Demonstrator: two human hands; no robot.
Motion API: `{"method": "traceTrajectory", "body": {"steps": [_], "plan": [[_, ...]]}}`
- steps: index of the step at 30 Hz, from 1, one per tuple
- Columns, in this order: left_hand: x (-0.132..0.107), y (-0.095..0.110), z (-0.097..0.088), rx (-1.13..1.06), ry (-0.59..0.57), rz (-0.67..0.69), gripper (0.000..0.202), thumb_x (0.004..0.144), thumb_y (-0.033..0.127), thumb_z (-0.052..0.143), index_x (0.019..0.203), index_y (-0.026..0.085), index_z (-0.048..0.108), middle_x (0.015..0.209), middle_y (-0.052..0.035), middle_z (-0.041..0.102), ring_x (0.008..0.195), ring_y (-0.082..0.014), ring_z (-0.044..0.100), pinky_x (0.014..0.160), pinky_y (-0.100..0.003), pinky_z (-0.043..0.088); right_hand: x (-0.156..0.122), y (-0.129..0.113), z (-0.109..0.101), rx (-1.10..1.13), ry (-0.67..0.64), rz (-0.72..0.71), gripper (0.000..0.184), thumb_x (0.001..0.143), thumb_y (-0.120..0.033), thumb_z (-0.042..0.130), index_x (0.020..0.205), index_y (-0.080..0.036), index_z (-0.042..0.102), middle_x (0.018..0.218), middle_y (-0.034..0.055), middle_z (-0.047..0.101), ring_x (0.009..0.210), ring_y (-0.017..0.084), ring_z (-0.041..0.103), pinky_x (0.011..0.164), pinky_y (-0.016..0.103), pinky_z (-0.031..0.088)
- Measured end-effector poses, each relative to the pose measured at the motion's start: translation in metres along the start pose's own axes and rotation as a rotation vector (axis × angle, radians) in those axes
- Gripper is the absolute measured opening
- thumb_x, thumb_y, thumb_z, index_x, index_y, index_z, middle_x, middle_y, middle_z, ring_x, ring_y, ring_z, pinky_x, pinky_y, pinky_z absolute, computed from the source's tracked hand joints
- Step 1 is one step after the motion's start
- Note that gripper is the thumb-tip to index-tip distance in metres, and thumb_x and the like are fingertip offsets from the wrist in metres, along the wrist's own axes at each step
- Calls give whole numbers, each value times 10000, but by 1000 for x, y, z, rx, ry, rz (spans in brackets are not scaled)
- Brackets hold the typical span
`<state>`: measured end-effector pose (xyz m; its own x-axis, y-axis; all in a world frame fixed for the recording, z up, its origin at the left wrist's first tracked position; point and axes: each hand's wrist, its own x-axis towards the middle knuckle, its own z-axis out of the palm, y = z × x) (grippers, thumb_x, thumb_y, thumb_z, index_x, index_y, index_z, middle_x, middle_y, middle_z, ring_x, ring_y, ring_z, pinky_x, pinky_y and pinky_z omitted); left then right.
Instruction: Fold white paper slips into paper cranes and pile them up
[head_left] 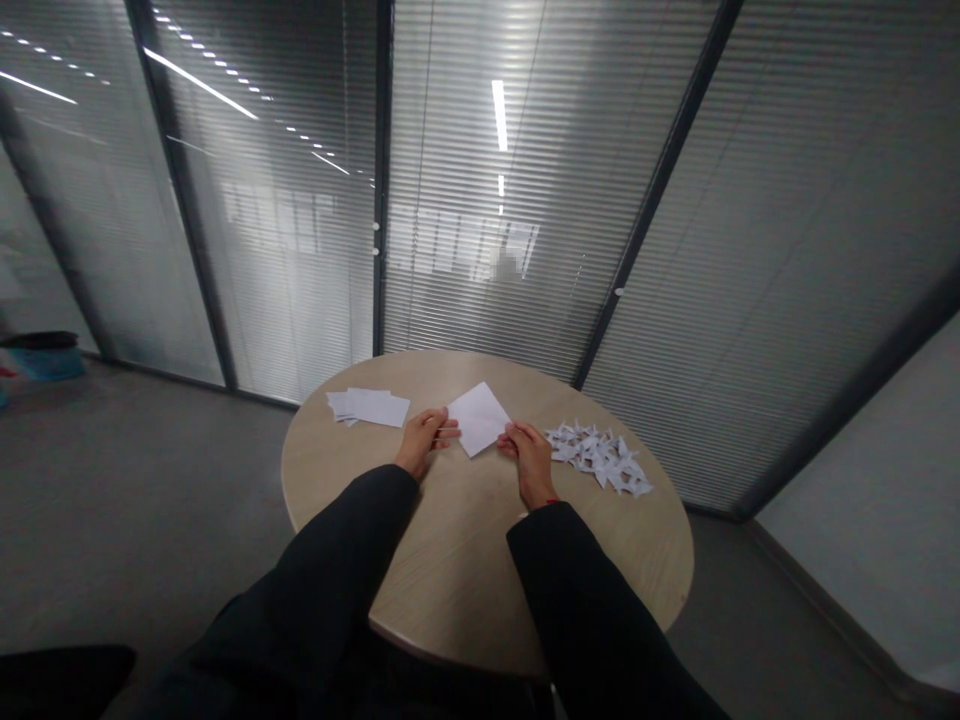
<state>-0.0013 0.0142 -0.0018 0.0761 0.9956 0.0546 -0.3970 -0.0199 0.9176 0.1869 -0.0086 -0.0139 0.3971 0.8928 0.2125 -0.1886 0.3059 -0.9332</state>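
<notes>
A white square sheet of paper is held up over the table with one corner pointing away from me. My left hand has its left corner at the thumb and fingers, the lower fingers stretched beneath it. The right corner is pinched in my right hand. A small stack of white paper sheets lies fanned out, left of my left hand. Just beyond my right hand spreads a heap of small folded paper pieces with pointed tips.
The round wooden table has its near edge close to my body. Behind it stands a glass partition with blinds and dark frames. A blue bin with a black liner sits on the floor at far left.
</notes>
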Motion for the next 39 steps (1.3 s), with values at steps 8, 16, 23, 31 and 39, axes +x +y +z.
{"method": "traceTrajectory", "body": {"steps": [8,16,23,31,39], "plan": [[-3,0,-2,-61,-29,37,314,686,309,789,877,146,600,974,-102,684,827,-171,678,596,-226,522,-5,-4,3,83,-61,32,308,617,-352,811,840,-180,687,810,36,734,750,159,698,710,258,559],[-3,3,0,-76,-1,42,308,669,328,792,825,143,602,836,-63,665,760,-153,658,563,-220,520,-6,-5,3,102,-85,26,302,623,-388,814,795,-183,675,776,33,722,765,167,694,750,288,556],[-3,3,-1,-30,36,66,305,664,362,781,793,134,624,744,-53,658,717,-142,645,525,-197,483,-7,-6,4,83,-89,19,305,623,-392,813,793,-174,685,749,34,718,727,156,682,731,280,549],[-1,1,-1,-2,41,101,327,638,400,788,764,134,645,729,-65,666,702,-145,640,518,-201,472,-6,-6,4,81,-77,5,292,618,-384,813,774,-167,694,729,33,714,701,149,672,729,284,555],[2,1,-2,22,60,135,364,597,434,800,722,133,637,695,-67,663,675,-152,639,497,-204,452,-5,-6,4,71,-66,-8,295,610,-382,815,768,-165,693,713,25,710,692,145,669,717,276,552]]}}
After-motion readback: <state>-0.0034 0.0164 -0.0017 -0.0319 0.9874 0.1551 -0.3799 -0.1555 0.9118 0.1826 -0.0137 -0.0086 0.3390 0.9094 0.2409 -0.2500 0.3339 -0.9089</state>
